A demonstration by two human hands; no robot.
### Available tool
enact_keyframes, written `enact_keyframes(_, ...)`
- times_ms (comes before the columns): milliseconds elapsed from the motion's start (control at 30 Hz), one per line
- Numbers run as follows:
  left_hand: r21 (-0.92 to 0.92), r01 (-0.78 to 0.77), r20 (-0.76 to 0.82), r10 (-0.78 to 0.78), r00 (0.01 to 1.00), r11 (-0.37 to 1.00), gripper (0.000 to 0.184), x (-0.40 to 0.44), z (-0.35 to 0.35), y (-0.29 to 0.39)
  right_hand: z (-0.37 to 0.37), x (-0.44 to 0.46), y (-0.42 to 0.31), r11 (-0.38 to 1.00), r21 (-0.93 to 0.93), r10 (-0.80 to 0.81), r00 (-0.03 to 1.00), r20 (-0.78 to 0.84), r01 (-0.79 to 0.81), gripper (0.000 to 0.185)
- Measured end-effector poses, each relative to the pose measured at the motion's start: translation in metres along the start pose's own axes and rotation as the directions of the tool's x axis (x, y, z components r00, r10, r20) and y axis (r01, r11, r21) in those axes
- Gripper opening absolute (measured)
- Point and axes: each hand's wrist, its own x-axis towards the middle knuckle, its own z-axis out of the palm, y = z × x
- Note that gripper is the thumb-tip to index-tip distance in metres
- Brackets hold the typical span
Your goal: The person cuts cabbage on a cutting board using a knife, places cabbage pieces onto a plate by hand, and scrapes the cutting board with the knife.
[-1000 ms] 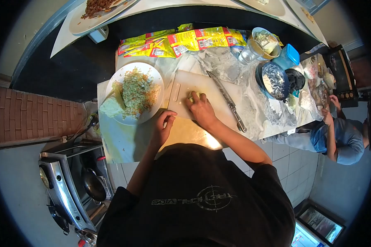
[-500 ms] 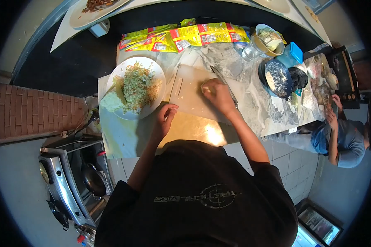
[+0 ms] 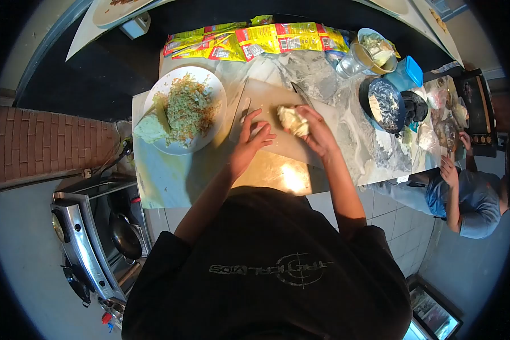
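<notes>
My right hand [image 3: 322, 135] grips a pale, creamy chunk of cabbage [image 3: 292, 120] over the white cutting board [image 3: 260, 96]. Facing it, my left hand [image 3: 253, 139] hovers above the board's near left part, fingers apart and holding nothing. A knife [image 3: 300, 92] lies along the right side of the board, its nearer part hidden behind my right hand. Left of the board, a white plate [image 3: 221, 93] carries shredded cabbage and carrot [image 3: 190, 110] with a larger cabbage piece [image 3: 153, 127] at its left edge.
Yellow and red packets [image 3: 255, 42] line the table's back edge. A clear cup [image 3: 350, 63], a bowl with cabbage [image 3: 388, 65], a blue container [image 3: 407, 72] and a dark pan [image 3: 379, 105] stand on the right. Another person [image 3: 459, 195] works beyond, and a stove [image 3: 88, 243] stands left.
My left hand has moved right and up from the table edge over the board, its fingers spreading. My right hand has turned and shifted slightly right, exposing the cabbage chunk.
</notes>
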Motion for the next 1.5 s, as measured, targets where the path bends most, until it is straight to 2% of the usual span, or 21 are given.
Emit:
enact_keyframes(33, 0.001, -0.003, 0.005, 0.003, 1.000, 1.000, 0.051, 0.009, 0.006, 0.001, 0.001, -0.001, 0.004, 0.995, -0.096, -0.004, 1.000, -0.008, 0.003, 0.023)
enact_keyframes(100, -0.297, 0.212, 0.031, -0.212, 0.977, 0.931, 0.048, 0.020, 0.014, -0.001, 0.019, -0.011, 0.004, 0.809, -0.581, -0.136, 0.990, -0.032, 0.093, 0.023)
enact_keyframes(133, -0.294, 0.241, 0.093, -0.223, 0.970, 0.925, 0.044, 0.028, 0.011, -0.007, 0.021, -0.011, 0.013, 0.814, -0.575, -0.129, 0.991, -0.035, 0.085, 0.023)
enact_keyframes(200, -0.247, 0.214, 0.013, -0.218, 0.976, 0.945, 0.042, 0.031, 0.015, -0.017, 0.022, -0.007, 0.022, 0.661, -0.667, -0.380, 0.920, 0.097, 0.343, 0.024)
enact_keyframes(267, -0.191, 0.197, -0.063, -0.212, 0.975, 0.962, 0.041, 0.035, 0.013, -0.026, 0.022, -0.006, 0.020, 0.685, -0.642, -0.375, 0.922, 0.096, 0.345, 0.023)
enact_keyframes(333, -0.197, 0.041, 0.003, -0.041, 0.999, 0.980, 0.037, 0.035, 0.000, -0.036, 0.019, -0.004, 0.021, 0.733, -0.590, -0.338, 0.934, 0.117, 0.339, 0.018)
enact_keyframes(500, -0.138, 0.083, -0.014, -0.086, 0.996, 0.987, 0.031, 0.034, 0.003, -0.021, 0.030, -0.018, 0.008, 0.725, -0.630, -0.315, 0.948, 0.057, 0.278, 0.016)
enact_keyframes(600, -0.315, 0.148, 0.002, -0.155, 0.988, 0.938, 0.036, 0.036, 0.006, -0.017, 0.029, -0.016, 0.008, 0.822, -0.518, -0.270, 0.963, 0.009, 0.235, 0.018)
enact_keyframes(767, -0.137, 0.072, 0.013, -0.071, 0.997, 0.988, 0.041, 0.038, -0.006, -0.018, 0.027, -0.006, 0.015, 0.835, -0.421, -0.438, 0.891, -0.121, 0.353, 0.025)
enact_keyframes(933, 0.171, -0.004, -0.035, 0.010, 0.999, 0.985, 0.043, 0.043, -0.005, -0.017, 0.017, -0.010, -0.001, 0.981, -0.034, -0.193, 0.972, -0.138, 0.190, 0.032)
enact_keyframes(1000, 0.277, -0.066, -0.026, 0.076, 0.997, 0.959, 0.047, 0.048, 0.001, -0.016, 0.010, -0.012, 0.000, 0.977, -0.023, -0.213, 0.968, -0.131, 0.211, 0.032)
enact_keyframes(1067, 0.803, -0.354, 0.174, 0.381, 0.908, 0.479, 0.058, 0.044, 0.006, -0.014, 0.004, -0.016, 0.000, 0.975, -0.007, -0.222, 0.966, -0.129, 0.223, 0.032)
enact_keyframes(1100, 0.804, -0.350, 0.172, 0.375, 0.911, 0.481, 0.058, 0.039, 0.009, -0.013, 0.001, -0.018, 0.000, 0.972, -0.039, -0.236, 0.962, -0.136, 0.233, 0.032)
enact_keyframes(1167, 0.906, -0.418, 0.341, 0.465, 0.817, 0.070, 0.065, 0.030, 0.015, -0.008, 0.005, -0.021, -0.003, 0.967, -0.066, -0.252, 0.957, -0.142, 0.245, 0.033)
enact_keyframes(1200, 0.905, -0.420, 0.345, 0.461, 0.818, 0.068, 0.065, 0.029, 0.013, -0.008, 0.013, -0.024, -0.004, 0.925, -0.242, -0.342, 0.919, -0.198, 0.293, 0.033)
enact_keyframes(1267, 0.839, -0.390, 0.129, 0.558, 0.820, 0.380, 0.059, 0.026, 0.007, -0.005, 0.027, -0.025, 0.005, 0.815, -0.442, -0.495, 0.846, -0.195, 0.375, 0.035)
enact_keyframes(1300, 0.840, -0.390, 0.136, 0.550, 0.824, 0.378, 0.059, 0.022, 0.006, -0.001, 0.042, -0.026, 0.011, 0.649, -0.550, -0.661, 0.748, -0.065, 0.525, 0.034)
enact_keyframes(1333, 0.322, -0.228, 0.012, 0.236, 0.972, 0.919, 0.057, 0.016, 0.006, 0.003, 0.059, -0.033, 0.014, 0.645, -0.561, -0.627, 0.779, -0.001, 0.518, 0.036)
enact_keyframes(1367, -0.348, 0.147, 0.127, -0.109, 0.986, 0.926, 0.056, 0.009, 0.009, 0.010, 0.075, -0.038, 0.016, 0.640, -0.572, -0.587, 0.807, 0.067, 0.513, 0.037)
enact_keyframes(1433, -0.473, 0.145, 0.232, -0.036, 0.972, 0.869, 0.055, 0.002, 0.012, 0.014, 0.085, -0.021, 0.043, 0.142, -0.738, -0.680, 0.607, 0.412, 0.660, 0.041)
enact_keyframes(1500, -0.316, -0.016, 0.111, 0.053, 0.992, 0.949, 0.051, 0.006, -0.009, -0.002, 0.097, -0.036, 0.027, 0.095, -0.775, -0.558, 0.678, 0.479, 0.625, 0.046)
